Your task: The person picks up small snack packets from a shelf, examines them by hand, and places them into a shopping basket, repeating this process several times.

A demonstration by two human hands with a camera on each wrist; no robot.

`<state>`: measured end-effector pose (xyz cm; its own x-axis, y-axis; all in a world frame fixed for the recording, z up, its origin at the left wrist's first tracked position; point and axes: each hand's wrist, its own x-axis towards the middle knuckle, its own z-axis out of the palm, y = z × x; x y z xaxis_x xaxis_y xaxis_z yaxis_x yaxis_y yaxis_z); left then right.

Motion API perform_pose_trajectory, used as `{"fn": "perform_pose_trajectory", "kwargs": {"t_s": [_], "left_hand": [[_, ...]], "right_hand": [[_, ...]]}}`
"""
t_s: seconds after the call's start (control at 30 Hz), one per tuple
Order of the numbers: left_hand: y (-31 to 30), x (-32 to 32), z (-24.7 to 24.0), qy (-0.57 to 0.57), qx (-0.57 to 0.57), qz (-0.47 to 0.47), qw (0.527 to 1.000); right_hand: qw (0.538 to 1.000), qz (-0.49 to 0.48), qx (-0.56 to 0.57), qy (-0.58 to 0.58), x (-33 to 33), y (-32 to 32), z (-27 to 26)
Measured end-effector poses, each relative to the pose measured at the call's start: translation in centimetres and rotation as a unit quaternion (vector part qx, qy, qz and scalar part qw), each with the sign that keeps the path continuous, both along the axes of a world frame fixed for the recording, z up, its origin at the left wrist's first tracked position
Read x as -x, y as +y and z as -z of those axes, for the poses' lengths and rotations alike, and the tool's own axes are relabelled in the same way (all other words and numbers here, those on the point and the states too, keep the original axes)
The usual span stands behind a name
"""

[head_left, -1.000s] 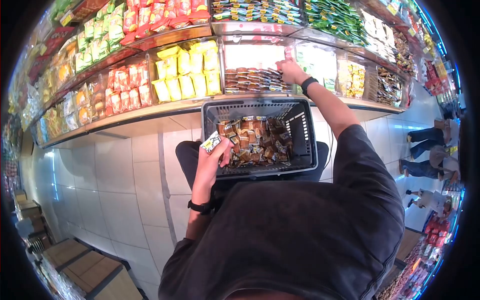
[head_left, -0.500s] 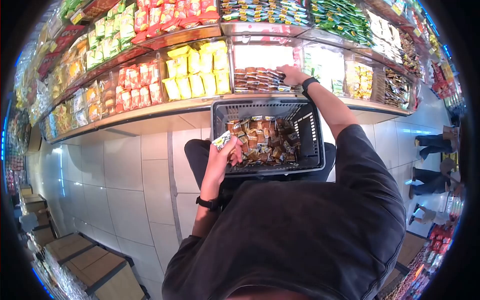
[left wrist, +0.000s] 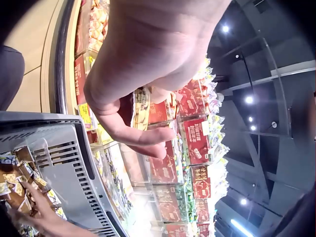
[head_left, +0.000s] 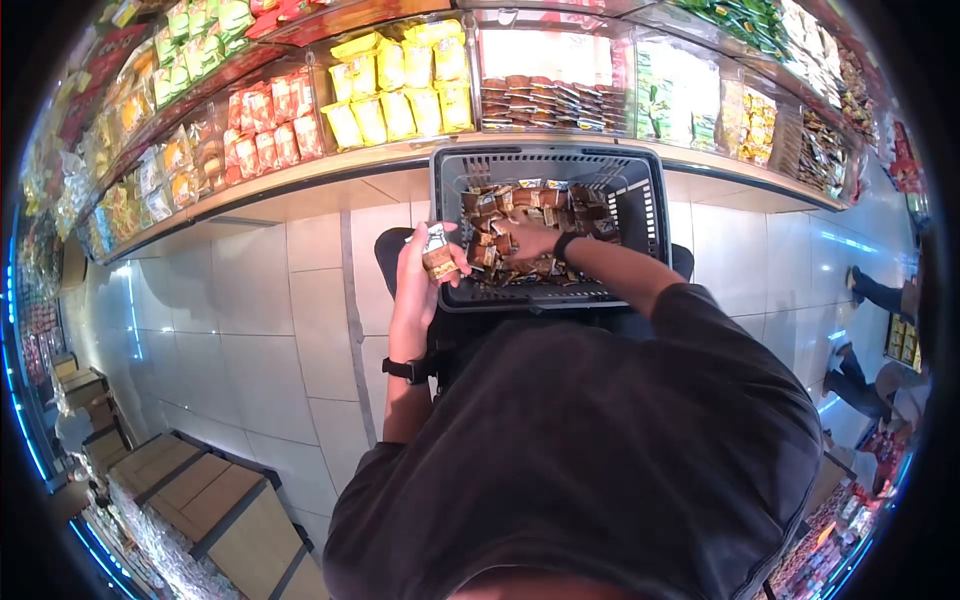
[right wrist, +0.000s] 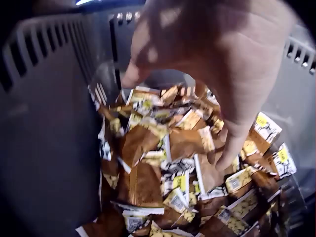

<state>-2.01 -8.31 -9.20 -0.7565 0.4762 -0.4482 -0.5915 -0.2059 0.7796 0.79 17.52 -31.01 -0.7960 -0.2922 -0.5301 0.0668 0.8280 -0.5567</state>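
Observation:
The left hand [head_left: 412,285] holds a small brown snack packet [head_left: 438,258] with a pale patterned end, just outside the left rim of the grey shopping basket [head_left: 659,205]. In the left wrist view, its fingers curl round this packet [left wrist: 141,107]. Inside the basket, the right hand [head_left: 530,240] reaches down over a heap of similar brown packets [right wrist: 143,182]. Seen from the right wrist, the thumb and fingers of the right hand [right wrist: 217,54] are spread apart, fingertips at the top of the heap, with no packet between them.
Behind the basket runs a shelf of clear bins, with brown packets [head_left: 550,102], yellow bags [head_left: 385,100] and red bags [head_left: 270,125]. The basket stands close to the wooden shelf edge [head_left: 330,165]. Wooden boxes [head_left: 215,500] stand at lower left; people's legs [head_left: 860,385] show at right.
The right hand has left the bin of brown packets and come down into the basket. The left hand has turned, showing more of its packet. The head view has tilted lower.

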Motion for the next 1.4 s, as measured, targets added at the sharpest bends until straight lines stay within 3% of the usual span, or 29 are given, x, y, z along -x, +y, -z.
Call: {"fn": "perform_pose_trajectory", "kwargs": {"t_s": [0.1,0.13,0.27,0.33,0.37,0.4,0.47,0.5,0.6,0.67,0.73,0.8,0.83,0.87,0.93,1.03,1.07,1.13,1.17,1.2,1.27,1.33,1.4], "left_hand": [[0.1,-0.3,-0.6,0.007,0.013,0.003,1.0],[0.0,-0.4,-0.7,0.008,0.014,0.002,1.0],[-0.2,-1.0,-0.5,0.007,0.025,-0.011,1.0],[0.1,-0.9,-0.1,0.006,0.022,-0.001,1.0],[0.2,-0.9,0.1,0.004,0.022,0.009,1.0],[0.3,-0.8,0.1,0.005,0.02,0.008,1.0],[0.7,-0.7,0.1,0.011,-0.004,0.027,1.0],[0.8,-0.6,0.1,0.014,-0.005,0.028,1.0],[0.9,-0.7,0.1,0.031,-0.017,0.035,0.999],[1.1,-0.9,0.1,0.029,-0.013,-0.003,0.999],[1.0,-1.0,0.6,0.028,-0.015,-0.008,0.999],[1.2,-0.8,1.4,0.029,-0.019,-0.009,0.999],[1.5,-0.7,1.8,0.017,0.003,-0.006,1.0],[1.8,-0.6,2.2,0.006,0.025,-0.003,1.0],[2.8,-0.4,3.5,-0.016,0.048,0.009,0.999],[5.7,-1.0,2.3,-0.042,0.004,0.092,0.995],[6.9,-1.6,1.2,-0.062,-0.008,0.074,0.995],[8.1,-2.0,-0.1,-0.104,-0.127,0.131,0.978],[8.0,-1.4,1.1,-0.096,-0.262,0.224,0.934],[8.4,-1.7,1.3,-0.095,-0.262,0.229,0.933],[9.1,-2.5,1.8,-0.095,-0.162,0.125,0.974],[8.7,-2.5,1.6,-0.119,-0.186,0.118,0.968],[8.5,-2.8,1.3,-0.049,-0.136,0.138,0.98]], "right_hand": [[0.987,-0.047,-0.141,-0.059,-0.8,-3.5,0.3],[0.988,-0.048,-0.137,-0.059,-0.7,-3.9,1.0],[0.992,-0.071,-0.059,-0.087,-0.9,-3.7,6.7],[0.995,-0.036,-0.034,-0.088,-1.3,-3.1,7.5],[0.992,-0.095,-0.085,-0.005,-1.8,-3.1,7.9],[0.992,-0.095,-0.086,-0.004,-1.9,-3.3,7.6],[1.0,0.012,0.007,-0.016,-2.1,-3.9,6.9],[0.997,-0.013,0.033,0.072,-2.6,-3.7,6.4],[0.995,-0.03,0.091,0.021,-2.3,-2.0,4.7],[0.994,-0.006,0.076,0.083,-2.2,0.1,6.1],[0.971,0.079,0.219,0.055,-2.0,1.9,2.1],[0.912,0.155,0.377,-0.054,-2.0,3.5,-5.3],[0.925,0.092,0.366,0.042,-1.8,4.1,-7.6],[0.926,0.094,0.363,0.046,-1.9,4.4,-10.6],[0.904,0.182,0.387,0.01,-2.4,3.9,-16.8],[0.888,0.193,0.415,0.044,-3.5,2.6,-23.5],[0.872,0.197,0.444,0.066,-3.9,2.0,-24.6],[0.865,0.196,0.446,0.121,-4.5,0.9,-24.6],[0.879,0.217,0.392,0.164,-5.0,0.2,-24.8],[0.888,0.236,0.336,0.205,-5.5,-0.5,-25.1],[0.872,0.238,0.356,0.236,-5.9,-1.0,-24.5],[0.848,0.271,0.376,0.258,-6.3,-1.5,-24.8],[0.855,0.257,0.366,0.262,-6.4,-1.4,-24.6]]}}
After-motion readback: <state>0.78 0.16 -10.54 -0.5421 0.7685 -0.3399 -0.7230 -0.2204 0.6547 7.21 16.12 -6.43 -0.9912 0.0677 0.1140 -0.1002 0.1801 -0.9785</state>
